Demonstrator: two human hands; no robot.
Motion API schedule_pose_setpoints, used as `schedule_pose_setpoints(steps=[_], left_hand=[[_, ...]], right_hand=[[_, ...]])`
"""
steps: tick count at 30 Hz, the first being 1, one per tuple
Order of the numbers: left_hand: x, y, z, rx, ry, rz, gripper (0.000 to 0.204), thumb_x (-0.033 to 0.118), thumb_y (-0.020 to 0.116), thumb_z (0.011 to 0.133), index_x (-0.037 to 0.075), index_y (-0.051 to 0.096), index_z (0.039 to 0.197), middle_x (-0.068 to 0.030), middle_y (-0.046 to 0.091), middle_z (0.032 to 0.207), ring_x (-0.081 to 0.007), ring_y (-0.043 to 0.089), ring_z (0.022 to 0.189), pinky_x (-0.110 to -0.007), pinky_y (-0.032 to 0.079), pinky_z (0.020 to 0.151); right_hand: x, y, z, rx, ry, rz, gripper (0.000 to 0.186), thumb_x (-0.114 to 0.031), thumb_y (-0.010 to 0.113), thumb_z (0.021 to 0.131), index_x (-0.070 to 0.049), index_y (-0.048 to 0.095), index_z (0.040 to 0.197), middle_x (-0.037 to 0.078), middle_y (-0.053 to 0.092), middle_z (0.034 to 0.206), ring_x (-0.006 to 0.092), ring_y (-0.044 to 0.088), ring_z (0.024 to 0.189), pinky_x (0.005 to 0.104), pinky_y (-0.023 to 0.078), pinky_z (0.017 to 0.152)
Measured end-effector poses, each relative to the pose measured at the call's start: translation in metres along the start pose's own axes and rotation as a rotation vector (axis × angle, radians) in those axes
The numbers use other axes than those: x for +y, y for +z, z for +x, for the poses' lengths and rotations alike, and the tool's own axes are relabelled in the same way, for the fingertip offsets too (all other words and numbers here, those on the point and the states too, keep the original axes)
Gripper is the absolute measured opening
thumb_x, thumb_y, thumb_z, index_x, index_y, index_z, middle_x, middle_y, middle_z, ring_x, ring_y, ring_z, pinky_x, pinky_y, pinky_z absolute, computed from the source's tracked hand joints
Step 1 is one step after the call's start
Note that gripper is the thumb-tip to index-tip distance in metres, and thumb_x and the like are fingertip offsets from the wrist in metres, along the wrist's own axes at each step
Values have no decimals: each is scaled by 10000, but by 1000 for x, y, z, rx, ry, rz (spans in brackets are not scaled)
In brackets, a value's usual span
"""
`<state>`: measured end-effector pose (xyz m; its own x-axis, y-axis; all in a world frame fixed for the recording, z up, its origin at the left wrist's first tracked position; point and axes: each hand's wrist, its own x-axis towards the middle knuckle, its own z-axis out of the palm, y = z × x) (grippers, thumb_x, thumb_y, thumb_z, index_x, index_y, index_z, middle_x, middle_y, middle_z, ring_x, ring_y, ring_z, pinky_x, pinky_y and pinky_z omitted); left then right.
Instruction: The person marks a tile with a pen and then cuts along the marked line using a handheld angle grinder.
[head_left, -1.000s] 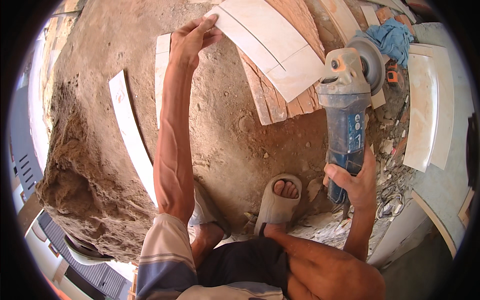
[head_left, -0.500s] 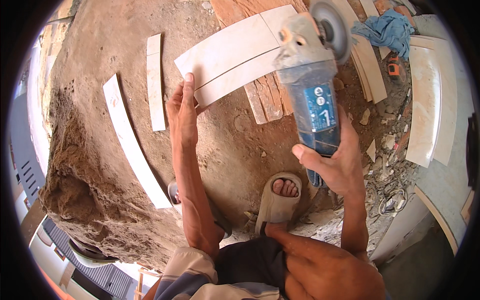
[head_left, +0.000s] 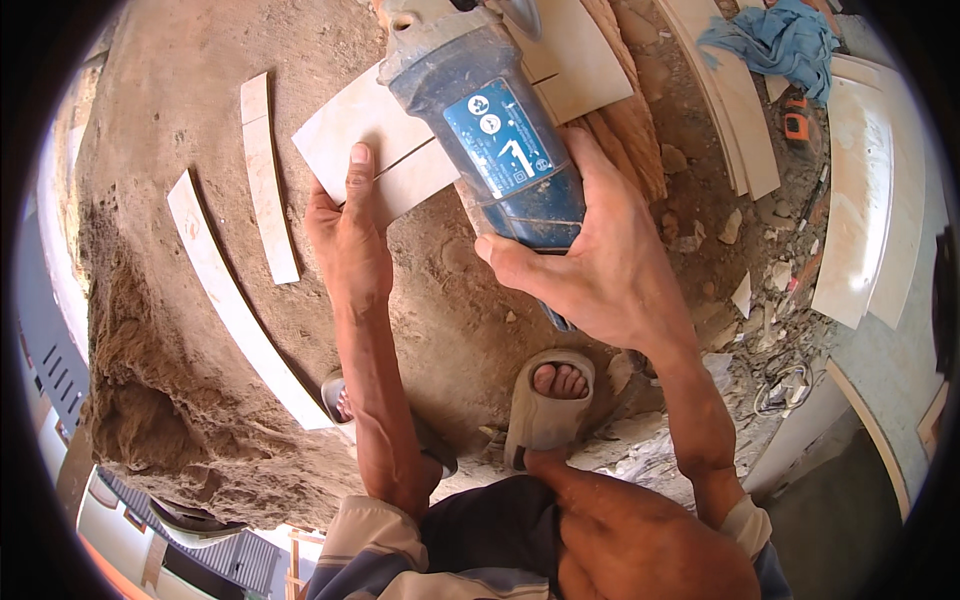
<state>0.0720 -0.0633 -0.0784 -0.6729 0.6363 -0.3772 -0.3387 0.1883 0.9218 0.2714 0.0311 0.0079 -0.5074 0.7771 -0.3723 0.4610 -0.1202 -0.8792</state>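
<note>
My left hand [head_left: 350, 235] grips the near left corner of a pale tile [head_left: 345, 120], thumb on top and fingers round its edge. A thin dark line runs lengthwise along the tile, partly covered by the tool. In my right hand [head_left: 615, 250] is a dusty blue angle grinder [head_left: 510, 165], held round the rear of its body. The grinder hangs over the middle of the tile. Its head is cut off by the top of the picture and only part of its disc [head_left: 524, 14] shows, so I cannot tell whether it touches the tile.
Reddish-brown blocks [head_left: 625, 140] lie under the tile. Two narrow tile strips [head_left: 268, 185] lie on the dirt at left. At right are longer tile pieces [head_left: 715, 95], a blue cloth [head_left: 780, 42], an orange tape measure [head_left: 797, 124], rubble and larger tiles [head_left: 850, 200]. My sandalled feet [head_left: 550, 405] are close by.
The grinder in my right hand has moved left and away from me, from the tile's right end to over its middle. My left hand still holds the tile, a little further left in view.
</note>
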Motion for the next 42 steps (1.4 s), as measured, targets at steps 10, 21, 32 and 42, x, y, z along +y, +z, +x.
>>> schedule_pose_setpoints(steps=[10, 21, 32, 42], left_hand=[[1, -2, 2, -17, -32, -55, 443, 214, 702, 1094, -29, 617, 1455, -152, 714, 1400, -201, 707, 1261, -330, 593, 1079], [0, -2, 1, 1, -27, -18, 462, 223, 708, 1091, -35, 607, 1460, -157, 715, 1391, -203, 708, 1259, -332, 591, 1087], [0, -2, 1, 0, -22, -27, 446, 219, 707, 1091, -26, 620, 1454, -150, 719, 1387, -199, 707, 1259, -344, 585, 1091], [2, 0, 1, -18, -14, -13, 468, 224, 688, 1102, -41, 598, 1477, -170, 708, 1406, -220, 701, 1278, -359, 588, 1098]], right_hand=[[1, 4, 16, -51, 68, 21, 550, -211, 908, 816, -2, 634, 1244, 100, 732, 1028, 176, 717, 898, 352, 592, 853], [4, 7, 20, -71, 56, 24, 544, -191, 899, 823, -2, 636, 1260, 98, 743, 1045, 165, 722, 910, 344, 596, 856], [7, 5, 20, -68, 49, 6, 539, -192, 893, 831, 2, 634, 1262, 94, 739, 1028, 167, 719, 891, 345, 596, 847], [7, 4, 21, -69, 61, 5, 532, -194, 896, 825, -6, 637, 1250, 83, 720, 1016, 164, 697, 874, 342, 584, 831]])
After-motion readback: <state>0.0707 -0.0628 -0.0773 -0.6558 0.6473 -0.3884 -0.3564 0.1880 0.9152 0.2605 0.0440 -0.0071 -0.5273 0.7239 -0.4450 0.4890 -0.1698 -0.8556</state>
